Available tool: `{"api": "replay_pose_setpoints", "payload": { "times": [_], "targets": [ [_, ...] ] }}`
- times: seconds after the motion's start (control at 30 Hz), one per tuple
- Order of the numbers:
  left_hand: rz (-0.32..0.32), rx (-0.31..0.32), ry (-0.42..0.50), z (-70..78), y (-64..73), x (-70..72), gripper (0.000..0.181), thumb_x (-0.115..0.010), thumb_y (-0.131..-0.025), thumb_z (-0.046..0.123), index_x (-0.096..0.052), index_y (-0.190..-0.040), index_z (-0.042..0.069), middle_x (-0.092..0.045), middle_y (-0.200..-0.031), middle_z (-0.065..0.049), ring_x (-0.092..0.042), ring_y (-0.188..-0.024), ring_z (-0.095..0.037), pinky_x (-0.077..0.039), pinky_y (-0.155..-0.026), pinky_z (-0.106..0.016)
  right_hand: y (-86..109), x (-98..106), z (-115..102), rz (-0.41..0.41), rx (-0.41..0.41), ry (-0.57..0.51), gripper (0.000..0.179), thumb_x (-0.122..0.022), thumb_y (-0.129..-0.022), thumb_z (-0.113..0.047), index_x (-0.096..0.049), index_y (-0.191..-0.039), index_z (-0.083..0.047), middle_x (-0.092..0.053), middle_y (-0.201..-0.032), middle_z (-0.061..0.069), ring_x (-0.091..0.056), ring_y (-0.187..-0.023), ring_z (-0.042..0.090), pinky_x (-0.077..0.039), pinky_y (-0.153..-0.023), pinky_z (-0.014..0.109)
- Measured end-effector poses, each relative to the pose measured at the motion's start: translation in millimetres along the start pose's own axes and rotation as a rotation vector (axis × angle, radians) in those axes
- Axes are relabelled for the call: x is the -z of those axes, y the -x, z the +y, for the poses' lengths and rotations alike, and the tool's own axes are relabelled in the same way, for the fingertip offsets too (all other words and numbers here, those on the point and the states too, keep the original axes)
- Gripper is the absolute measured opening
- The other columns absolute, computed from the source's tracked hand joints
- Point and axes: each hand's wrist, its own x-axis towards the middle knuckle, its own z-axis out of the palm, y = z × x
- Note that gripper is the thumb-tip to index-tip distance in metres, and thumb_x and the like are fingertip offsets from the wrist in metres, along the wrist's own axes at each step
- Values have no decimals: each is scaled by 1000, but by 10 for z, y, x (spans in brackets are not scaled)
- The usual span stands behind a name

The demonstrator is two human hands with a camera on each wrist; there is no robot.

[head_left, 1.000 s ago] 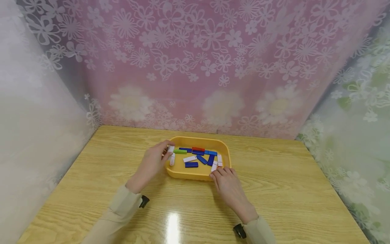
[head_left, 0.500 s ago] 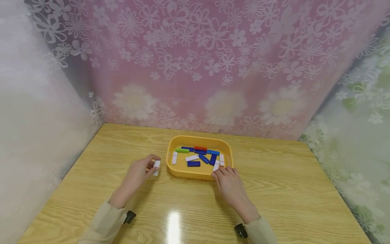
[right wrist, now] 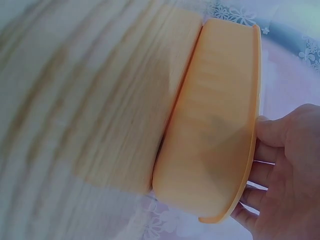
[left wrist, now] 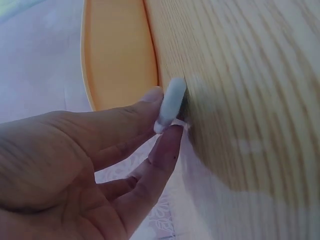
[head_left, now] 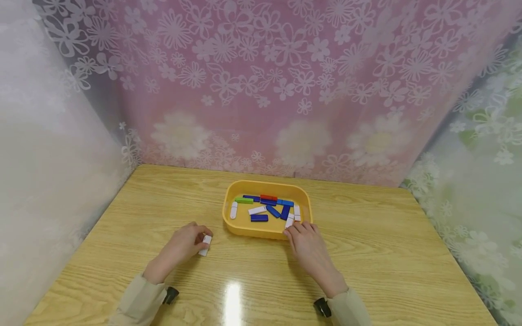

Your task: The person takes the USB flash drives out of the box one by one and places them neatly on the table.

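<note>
My left hand (head_left: 186, 244) pinches a white USB stick (head_left: 205, 245) between thumb and fingers, low over the table left of the yellow tray (head_left: 253, 232). In the left wrist view, the USB stick (left wrist: 172, 102) shows edge-on right at the wood. At the tray's front right corner, my right hand (head_left: 308, 248) grips the rim, thumb outside and fingers over the inside. Inside the tray lie several more sticks: a green one (head_left: 244, 200), a red one (head_left: 268, 197), dark blue ones such as the front one (head_left: 259, 218), and white ones such as the left one (head_left: 234, 210).
The tray stands on a wood-grain table (head_left: 367, 253). A pink flowered curtain (head_left: 261, 90) hangs behind the table's back edge, with pale cloth (head_left: 53, 136) at the left and flowered cloth (head_left: 481, 181) at the right.
My left hand has carried the white USB stick out of the tray's left end, leftward and toward me, down close to the table. The right hand has stayed on the rim.
</note>
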Motion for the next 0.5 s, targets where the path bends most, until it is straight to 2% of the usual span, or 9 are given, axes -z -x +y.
{"api": "replay_pose_setpoints", "payload": {
  "times": [0.27,0.5],
  "targets": [
    [11,12,30,-21,53,8,20,-80,-86,9,-72,-104,7,-64,-89,-1,-59,-81,-14,-51,-71,-34,5,-4,-7,66,48,14,16,-62,-101,-16,-70,-91,-7,-67,-90,4,-59,-85,25,-47,-86,46],
    [9,-5,16,-68,140,18,19,-81,-85,11,-71,-101,10,-62,-87,1,-55,-79,-13,-48,-71,-33,2,22,-21,49,36,12,17,-62,-102,-17,-70,-91,-7,-68,-91,5,-59,-86,25,-47,-87,46]
  ]
}}
